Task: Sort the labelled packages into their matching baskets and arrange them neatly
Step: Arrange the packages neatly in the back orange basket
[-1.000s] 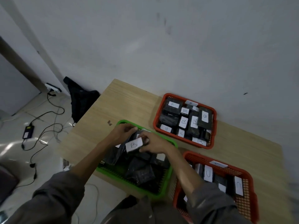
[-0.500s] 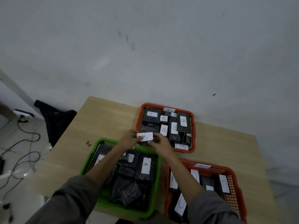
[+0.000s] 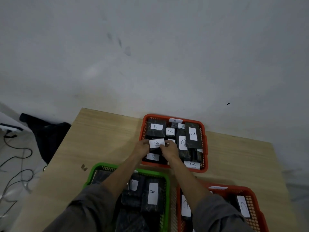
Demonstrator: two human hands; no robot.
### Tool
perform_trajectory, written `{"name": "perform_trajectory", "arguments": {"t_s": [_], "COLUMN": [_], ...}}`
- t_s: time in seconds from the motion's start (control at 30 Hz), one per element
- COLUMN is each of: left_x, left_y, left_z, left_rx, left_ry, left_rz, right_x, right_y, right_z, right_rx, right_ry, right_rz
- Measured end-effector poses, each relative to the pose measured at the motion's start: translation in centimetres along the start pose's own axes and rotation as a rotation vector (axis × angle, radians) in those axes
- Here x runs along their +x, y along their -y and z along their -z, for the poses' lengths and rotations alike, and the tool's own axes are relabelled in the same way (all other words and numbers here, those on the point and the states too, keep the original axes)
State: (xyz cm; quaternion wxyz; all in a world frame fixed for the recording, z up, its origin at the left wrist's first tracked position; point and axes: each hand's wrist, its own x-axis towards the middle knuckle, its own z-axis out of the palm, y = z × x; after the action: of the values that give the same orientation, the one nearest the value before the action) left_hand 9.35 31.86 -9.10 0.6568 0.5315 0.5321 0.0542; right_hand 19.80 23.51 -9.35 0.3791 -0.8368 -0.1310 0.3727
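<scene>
Both hands are now reaching farther out than half a second ago, carrying the B package (image 3: 156, 144) from above the green basket (image 3: 164, 174) over the far orange basket (image 3: 204, 131). Left hand (image 3: 142, 148) and right hand (image 3: 169, 150) are each pinching an end of it with curled fingers, holding it just above other B-labelled packs (label facing up). Nearer, another orange basket (image 3: 250, 191) is holding C packs on the wooden table (image 3: 100, 131).

Three baskets (image 3: 173, 116), two hands (image 3: 142, 147)
</scene>
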Motion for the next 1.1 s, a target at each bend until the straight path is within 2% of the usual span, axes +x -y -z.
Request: {"name": "perform_trajectory", "arguments": {"t_s": [0.27, 0.57, 0.77, 0.97, 1.1], "left_x": [2.3, 3.0, 1.2, -2.7, -7.2], "left_y": [-0.3, -0.3, -0.9, 0.3, 2.9], "left_z": [-1.3, -0.9, 0.4, 2.8, 5.3], "left_rx": [0.157, 0.047, 0.265, 0.396, 0.416], "left_ry": [0.041, 0.091, 0.03, 0.029, -0.061], "left_rz": [-0.083, -0.038, -0.168, -0.313, -0.406], "right_x": [1.6, 1.7, 0.1, -3.4, -6.6], "right_y": [0.1, -0.5, -0.6, 0.1, -0.4], "right_z": [-0.7, 0.3, 0.3, -1.3, -2.3], "right_rx": [-0.199, -0.16, -0.222, -0.041, -0.042], "right_ry": [-0.054, -0.082, -0.128, 0.006, 0.124], "right_rz": [0.045, 0.114, 0.208, 0.37, 0.433]}}
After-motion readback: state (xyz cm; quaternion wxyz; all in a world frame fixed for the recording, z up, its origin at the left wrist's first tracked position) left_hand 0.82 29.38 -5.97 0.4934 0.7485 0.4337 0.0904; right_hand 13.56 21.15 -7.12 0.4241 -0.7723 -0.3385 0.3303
